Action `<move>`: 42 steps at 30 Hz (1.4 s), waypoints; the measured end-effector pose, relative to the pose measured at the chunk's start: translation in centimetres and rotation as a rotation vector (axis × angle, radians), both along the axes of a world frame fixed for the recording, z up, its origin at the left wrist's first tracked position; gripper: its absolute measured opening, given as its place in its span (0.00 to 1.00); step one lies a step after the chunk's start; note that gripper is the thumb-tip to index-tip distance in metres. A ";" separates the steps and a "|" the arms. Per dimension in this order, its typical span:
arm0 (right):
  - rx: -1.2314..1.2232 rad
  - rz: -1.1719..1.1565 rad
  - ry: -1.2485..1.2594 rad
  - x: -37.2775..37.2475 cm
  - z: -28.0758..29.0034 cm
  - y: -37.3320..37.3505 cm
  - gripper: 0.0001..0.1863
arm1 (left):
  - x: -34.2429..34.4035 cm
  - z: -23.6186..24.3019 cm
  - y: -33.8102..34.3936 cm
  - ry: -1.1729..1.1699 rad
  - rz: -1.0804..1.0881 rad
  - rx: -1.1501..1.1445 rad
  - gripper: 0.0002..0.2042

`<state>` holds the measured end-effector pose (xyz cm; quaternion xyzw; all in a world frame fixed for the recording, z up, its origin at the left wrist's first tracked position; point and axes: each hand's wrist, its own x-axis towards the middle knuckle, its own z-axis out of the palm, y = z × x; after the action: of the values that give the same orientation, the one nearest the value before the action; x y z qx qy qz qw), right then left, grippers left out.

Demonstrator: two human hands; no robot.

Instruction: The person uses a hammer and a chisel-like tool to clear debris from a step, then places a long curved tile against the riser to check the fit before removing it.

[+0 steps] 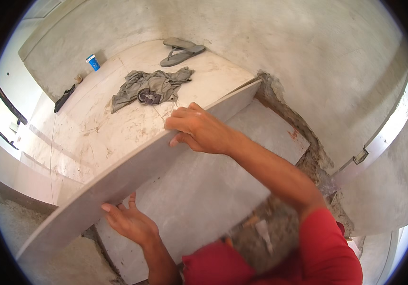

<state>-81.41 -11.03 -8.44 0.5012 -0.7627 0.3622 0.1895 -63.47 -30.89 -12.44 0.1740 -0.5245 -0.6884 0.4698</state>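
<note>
My right hand [190, 127] is closed over the upper edge of a long grey board [85, 199] standing on edge along the pale tiled platform [80, 147]. Lower on the board's face, my left hand [127, 219] touches it with thumb and fingers apart. Below the board lies a flat grey slab [194, 190], bordered at right and front by rough broken mortar [318, 156].
On the platform are a crumpled grey cloth [147, 88], grey flip-flops [180, 54], a blue-and-white cup [93, 62] and a dark item [64, 98]. Plastered walls [308, 52] surround it. A long metal straightedge [384, 133] leans at the right.
</note>
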 end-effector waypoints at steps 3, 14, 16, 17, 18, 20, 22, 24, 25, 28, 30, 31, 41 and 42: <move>0.014 -0.005 0.073 0.2 -0.8 0.3 0.13 | 0.4 -1.1 0.0 -0.038 -0.078 0.048 0.36; 0.017 -0.078 0.194 0.9 -5.9 0.6 0.11 | 1.0 -6.5 0.3 0.031 -0.113 0.290 0.38; 0.021 -0.076 0.193 1.1 -6.7 0.8 0.10 | 1.3 -6.9 0.6 0.046 -0.167 0.316 0.39; 0.022 -0.074 0.192 1.1 -7.0 0.9 0.10 | 1.4 -7.5 0.5 0.052 -0.175 0.329 0.39; 0.026 -0.068 0.188 0.8 -7.2 0.9 0.10 | 1.5 -8.2 0.3 0.059 -0.181 0.342 0.40; 0.023 -0.047 0.172 0.4 -7.6 0.3 0.10 | 1.7 -9.1 -0.4 0.070 -0.213 0.371 0.40; 0.058 -0.061 0.186 -0.1 -7.4 0.0 0.09 | 1.6 -10.0 -1.2 0.094 -0.250 0.417 0.40; 0.059 -0.038 0.179 -0.5 -7.7 -0.9 0.08 | 1.5 -11.0 -1.8 0.118 -0.243 0.486 0.36; 0.054 -0.029 0.168 -0.8 -8.0 -0.9 0.08 | 1.2 -11.5 -2.2 0.130 -0.225 0.511 0.34; 0.070 -0.049 0.160 -1.0 -7.7 -1.3 0.11 | -0.2 -13.2 -2.6 0.126 -0.216 0.530 0.32; 0.076 -0.067 0.160 -1.0 -7.1 -2.5 0.12 | -0.8 -12.3 -3.3 0.112 -0.220 0.533 0.35; 0.089 -0.075 0.151 -0.9 -7.4 -2.8 0.13 | -0.6 -12.8 -3.6 0.118 -0.257 0.548 0.36; 0.131 -0.073 0.153 -2.5 -9.5 -4.7 0.15 | -2.5 -13.5 -5.5 -0.061 -0.205 0.652 0.36; 0.140 -0.074 0.148 -2.6 -9.7 -4.8 0.15 | -2.7 -13.7 -5.7 -0.072 -0.207 0.656 0.37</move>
<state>-84.02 -15.78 -18.11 0.5101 -0.7879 0.2630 0.2231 -66.18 -36.57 -26.10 0.2861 -0.3063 -0.8577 0.2978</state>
